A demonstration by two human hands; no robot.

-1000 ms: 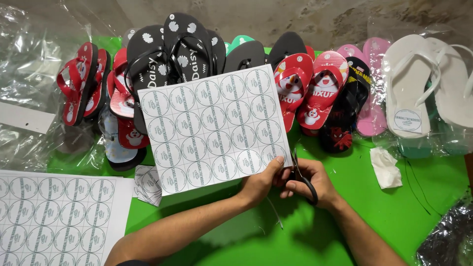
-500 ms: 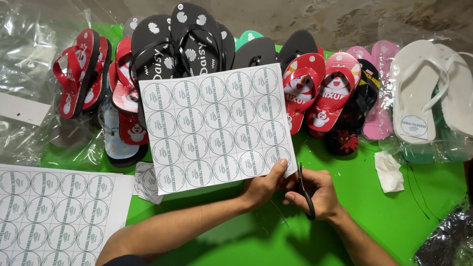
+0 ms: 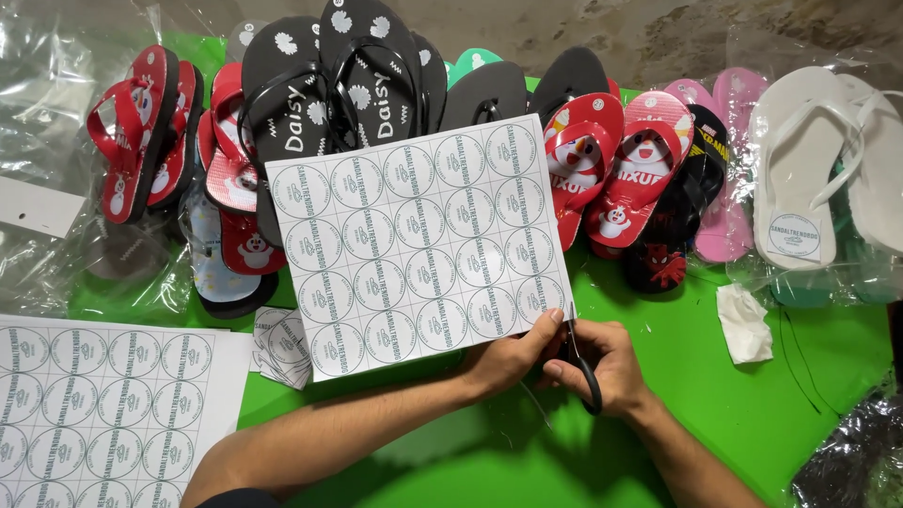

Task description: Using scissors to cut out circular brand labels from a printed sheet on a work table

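A white sheet printed with rows of round labels [image 3: 419,245] is held up over the green surface [image 3: 752,414]. My left hand [image 3: 513,356] pinches its lower right corner. My right hand [image 3: 607,362] grips black-handled scissors [image 3: 581,362], whose blades touch the sheet's bottom right edge. Small cut pieces of label paper [image 3: 280,346] lie under the sheet's lower left corner.
A second sheet of round labels [image 3: 103,404] lies at the lower left. Several flip-flops are lined up at the back: black [image 3: 320,85], red [image 3: 141,132], pink [image 3: 724,169], white [image 3: 800,169]. A crumpled white tissue [image 3: 745,322] lies at right. Clear plastic bags [image 3: 47,122] lie at left.
The view has shifted slightly. The sheet and both hands have stayed together, with the scissors now at the sheet's lower right edge.
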